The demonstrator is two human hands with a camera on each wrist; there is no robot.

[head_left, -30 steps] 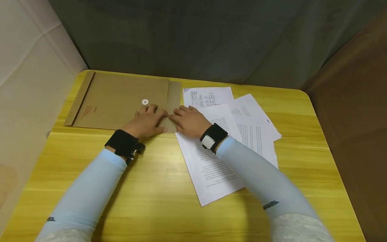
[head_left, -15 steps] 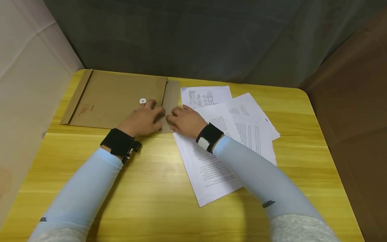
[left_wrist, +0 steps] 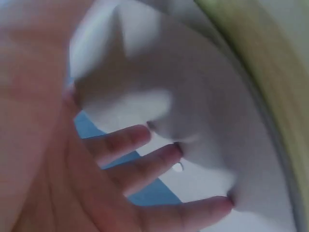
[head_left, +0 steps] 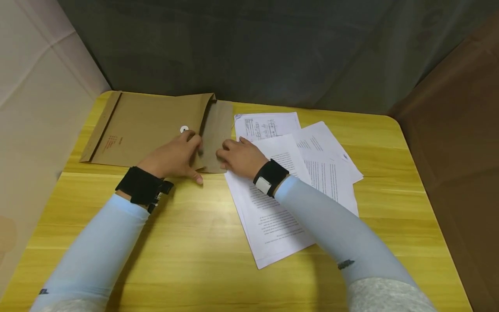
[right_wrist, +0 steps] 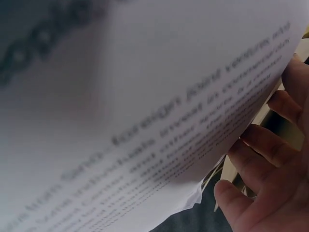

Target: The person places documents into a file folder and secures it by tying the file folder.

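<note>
- The brown envelope (head_left: 152, 128) is lying flat at the far left of the yellow counter (head_left: 202, 242), with its flap (head_left: 216, 134) opening out at its right end.
- Red writing is showing near the envelope's left end, too small to read; a white round fastener (head_left: 184, 129) is sitting near the envelope's mouth.
- The left hand (head_left: 175, 157) is resting on the envelope just below the fastener, its fingers (head_left: 193, 139) curling over the edge of the envelope's mouth and raising it a little, the thumb lying on the counter.
- The right hand (head_left: 239, 157) is lying just right of the envelope, its curled fingers (head_left: 223, 152) touching the flap and holding it down.
- The printed sheets (head_left: 296, 173) are spreading loosely to the right of the envelope, touching the flap's edge; the right wrist is lying across the nearest sheet.
- The lines of print on the sheets are too small to read from the head view and too blurred in the right wrist view; the farthest sheet is carrying a small diagram.
- Black wrist straps and pale blue sleeves are covering both forearms.
- A grey cloth backdrop (head_left: 249, 47) is hanging behind the envelope.
</note>
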